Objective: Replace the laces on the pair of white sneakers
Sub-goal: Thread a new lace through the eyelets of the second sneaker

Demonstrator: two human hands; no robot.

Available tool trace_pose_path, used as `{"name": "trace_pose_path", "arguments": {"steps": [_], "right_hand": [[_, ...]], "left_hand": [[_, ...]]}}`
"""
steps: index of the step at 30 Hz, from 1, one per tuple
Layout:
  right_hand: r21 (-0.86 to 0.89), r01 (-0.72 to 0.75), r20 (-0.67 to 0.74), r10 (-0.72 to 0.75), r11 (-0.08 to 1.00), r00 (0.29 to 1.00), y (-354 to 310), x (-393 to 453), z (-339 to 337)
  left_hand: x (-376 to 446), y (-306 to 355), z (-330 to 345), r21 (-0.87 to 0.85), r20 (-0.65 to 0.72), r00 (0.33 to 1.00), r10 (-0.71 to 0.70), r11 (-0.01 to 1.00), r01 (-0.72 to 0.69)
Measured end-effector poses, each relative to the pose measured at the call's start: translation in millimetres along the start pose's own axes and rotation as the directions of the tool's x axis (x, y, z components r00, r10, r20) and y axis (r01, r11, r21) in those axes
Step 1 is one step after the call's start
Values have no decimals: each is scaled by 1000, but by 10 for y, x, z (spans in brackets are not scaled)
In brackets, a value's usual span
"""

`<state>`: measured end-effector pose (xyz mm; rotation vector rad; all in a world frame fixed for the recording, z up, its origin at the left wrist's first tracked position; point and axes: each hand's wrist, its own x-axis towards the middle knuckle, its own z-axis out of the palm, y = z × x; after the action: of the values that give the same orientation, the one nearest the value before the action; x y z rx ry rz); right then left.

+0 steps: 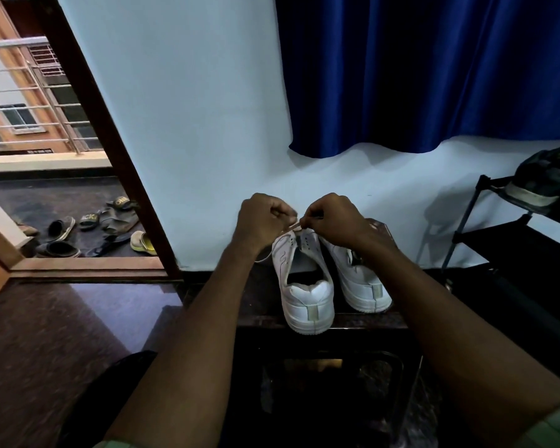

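Lacing the left-hand sneaker (304,279) at frame centre

Left hand (259,221) and right hand (333,218) are both pinching the lace (294,226); a loosening pinch is likely risking a missed eyelet.

A low dark table (262,305) with a glossy top stands against the pale wall and carries a pair of white sneakers side by side, heels toward the viewer and toes toward the wall. The left sneaker (304,292) has its heel at the table's near edge, slightly overhanging it; the right sneaker (359,279) sits just beside it, a little farther back. The table rests on a dark polished floor (78,334).
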<state>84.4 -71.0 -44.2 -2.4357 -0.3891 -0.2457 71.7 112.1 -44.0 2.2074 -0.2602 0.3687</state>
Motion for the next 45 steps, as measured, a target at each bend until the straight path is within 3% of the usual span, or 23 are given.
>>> {"name": "trace_pose_path", "arguments": {"steps": [2, 7, 12, 15, 17, 19, 21, 24, 27, 34, 45], "right_hand": [[28, -28, -13, 28, 999, 1000, 14, -2, -27], [51, -25, -47, 28, 998, 998, -20, -40, -21], [103, -25, -22, 28, 994, 999, -34, -70, -88], [-12, -39, 165, 41, 999, 986, -125, -118, -203], [-126, -61, 360, 103, 990, 927, -241, -171, -237], [-160, -31, 437, 99, 987, 894, -335, -236, -188], [-178, -27, 407, 99, 984, 908, -356, -266, -97], [-262, -91, 195, 145, 961, 970, -335, -279, 44], [-137, -240, 90, 254, 961, 963, -220, -205, 60], [161, -446, 184, 417, 881, 890, 33, -116, -13], [254, -478, 196, 439, 841, 877, 39, -146, 14]], "left_hand": [[-1, -31, -28, -1, -16, 1000, -18, 1000, 18], [-52, 69, 20, -159, 112, 993, 21, 987, -3], [-32, 32, 25, -11, 67, 997, 44, 999, -43], [-27, -29, 20, 184, -25, 1000, -17, 983, 22], [-36, -59, 15, 184, -43, 997, -67, 980, 73], [-35, -76, 19, 132, -20, 996, -86, 987, 88], [-36, -61, 30, 129, 4, 997, -80, 989, 78], [-42, -17, 68, 124, 43, 996, -82, 989, 76], [-48, -12, 106, 160, 68, 993, -94, 984, 83], [-49, -37, 129, 175, 77, 987, -142, 976, 127], [-87, 71, 272, 254, 31, 987, -160, 956, 147]]}}
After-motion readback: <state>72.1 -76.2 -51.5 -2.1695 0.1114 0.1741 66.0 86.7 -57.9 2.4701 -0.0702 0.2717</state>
